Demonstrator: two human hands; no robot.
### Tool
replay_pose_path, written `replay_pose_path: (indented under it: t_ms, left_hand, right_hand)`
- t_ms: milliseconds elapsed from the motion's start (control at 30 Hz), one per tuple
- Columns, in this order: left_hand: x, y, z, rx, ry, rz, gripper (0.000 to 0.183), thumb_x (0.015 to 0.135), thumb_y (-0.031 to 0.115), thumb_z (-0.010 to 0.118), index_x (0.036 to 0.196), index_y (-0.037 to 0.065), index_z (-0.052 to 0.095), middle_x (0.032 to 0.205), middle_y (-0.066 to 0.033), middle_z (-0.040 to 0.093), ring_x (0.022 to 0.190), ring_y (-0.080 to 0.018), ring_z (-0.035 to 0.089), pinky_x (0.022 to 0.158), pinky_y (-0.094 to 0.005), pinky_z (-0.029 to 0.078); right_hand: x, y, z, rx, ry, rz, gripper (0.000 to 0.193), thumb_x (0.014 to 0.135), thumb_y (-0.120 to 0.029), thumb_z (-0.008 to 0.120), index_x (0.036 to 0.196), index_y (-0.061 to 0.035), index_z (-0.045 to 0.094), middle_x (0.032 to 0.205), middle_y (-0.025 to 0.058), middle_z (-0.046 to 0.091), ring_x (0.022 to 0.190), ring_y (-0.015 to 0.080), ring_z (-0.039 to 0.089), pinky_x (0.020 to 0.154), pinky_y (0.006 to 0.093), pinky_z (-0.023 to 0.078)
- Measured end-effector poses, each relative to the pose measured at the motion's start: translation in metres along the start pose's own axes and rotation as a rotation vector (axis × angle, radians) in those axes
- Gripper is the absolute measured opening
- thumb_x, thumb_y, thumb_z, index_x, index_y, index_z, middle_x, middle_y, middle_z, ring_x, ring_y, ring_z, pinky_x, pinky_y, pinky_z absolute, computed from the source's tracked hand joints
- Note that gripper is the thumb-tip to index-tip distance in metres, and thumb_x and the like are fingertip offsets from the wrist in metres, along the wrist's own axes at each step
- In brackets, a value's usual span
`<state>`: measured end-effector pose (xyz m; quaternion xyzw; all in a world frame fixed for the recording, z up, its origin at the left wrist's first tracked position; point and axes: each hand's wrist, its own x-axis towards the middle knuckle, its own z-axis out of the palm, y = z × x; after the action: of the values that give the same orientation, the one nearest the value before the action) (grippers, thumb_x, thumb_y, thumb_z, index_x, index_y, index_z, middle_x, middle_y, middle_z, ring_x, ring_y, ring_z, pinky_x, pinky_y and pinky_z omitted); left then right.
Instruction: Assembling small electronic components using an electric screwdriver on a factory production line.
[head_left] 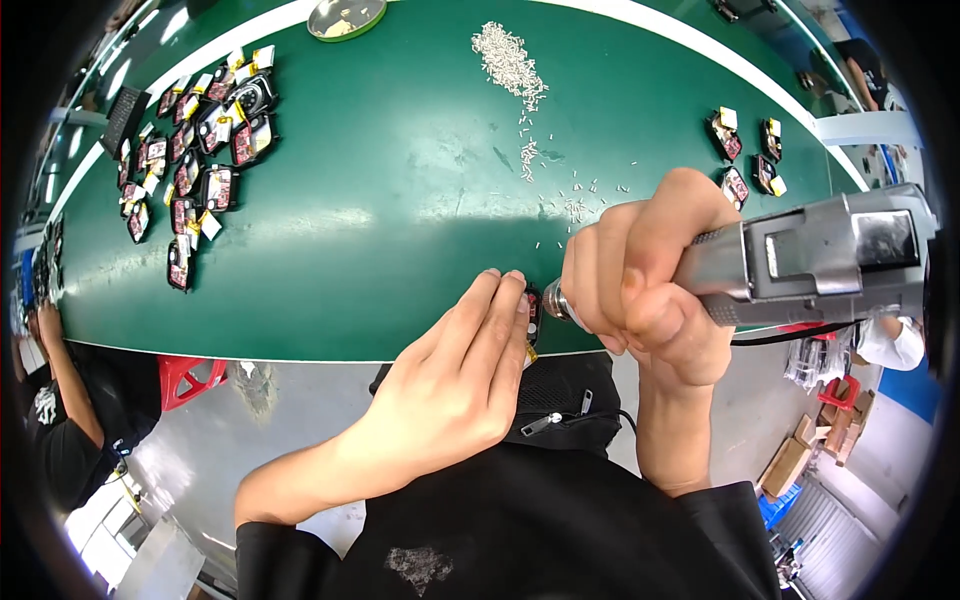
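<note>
Green counter (380,180) bears a heap of silvery bits (508,65) and clustered black units (187,172); the right hand (650,270) clenches a grey power tool (800,255), its tip beside a dark unit (533,310) near the front edge. The left hand (455,385) lies alongside, fingers together; whether it grips, I cannot tell.

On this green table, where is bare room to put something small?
The widest bare patch of the green table lies between the black units at left and the small white pieces. A smaller one lies between those pieces and the few units at right. Crowded: the left cluster, and the near edge around left hand, right hand and grey tool.
</note>
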<state>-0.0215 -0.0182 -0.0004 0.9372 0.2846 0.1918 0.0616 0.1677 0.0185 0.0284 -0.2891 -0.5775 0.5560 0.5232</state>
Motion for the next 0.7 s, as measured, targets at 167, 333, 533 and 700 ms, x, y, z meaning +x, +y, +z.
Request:
replay_pose_path:
  t_ms: [167, 333, 533, 700]
  left_hand:
    - [-0.002, -0.004, -0.005, -0.021, 0.015, 0.018, 0.036, 0.069, 0.003, 0.062, 0.100, -0.013, 0.061, 0.110, -0.0226, 0.059, 0.105, -0.0320, 0.058, 0.086, -0.0364, 0.051]
    - [-0.023, -0.029, -0.030, -0.079, 0.063, -0.129, 0.041, 0.067, -0.004, 0.063, 0.107, -0.006, 0.060, 0.112, -0.0175, 0.060, 0.103, -0.0313, 0.059, 0.082, -0.0376, 0.053]
    - [-0.053, -0.115, -0.068, 0.438, 0.192, -0.683, 0.046, 0.086, 0.000, 0.056, 0.132, 0.002, 0.048, 0.133, -0.0182, 0.048, 0.125, -0.0352, 0.042, 0.103, -0.0419, 0.035]
    - [-0.007, -0.076, -0.037, 0.203, 0.192, -0.448, 0.044, 0.075, 0.002, 0.068, 0.116, 0.001, 0.056, 0.123, -0.0169, 0.051, 0.112, -0.0359, 0.050, 0.093, -0.0425, 0.043]
  right_hand:
    - [0.008, 0.005, -0.002, 0.460, -0.080, 0.018, 0.021, 0.073, -0.006, 0.073, 0.074, -0.0029, 0.052, 0.057, 0.0028, 0.052, 0.046, 0.0083, 0.045, 0.044, 0.0233, 0.034]
    - [-0.005, -0.005, -0.024, 0.741, -0.167, -0.246, 0.025, 0.084, -0.013, 0.070, 0.076, -0.0065, 0.047, 0.055, 0.0008, 0.052, 0.043, 0.0110, 0.049, 0.043, 0.0242, 0.042]
    - [-0.036, -0.013, -0.046, 0.672, 0.066, -0.198, 0.023, 0.090, -0.019, 0.062, 0.079, -0.0101, 0.044, 0.050, -0.0029, 0.044, 0.040, 0.0077, 0.046, 0.044, 0.0232, 0.041]
    - [-0.057, 0.020, -0.037, 0.773, 0.167, -0.106, 0.018, 0.090, -0.019, 0.057, 0.085, -0.0085, 0.044, 0.050, -0.0026, 0.038, 0.042, 0.0097, 0.040, 0.047, 0.0269, 0.037]
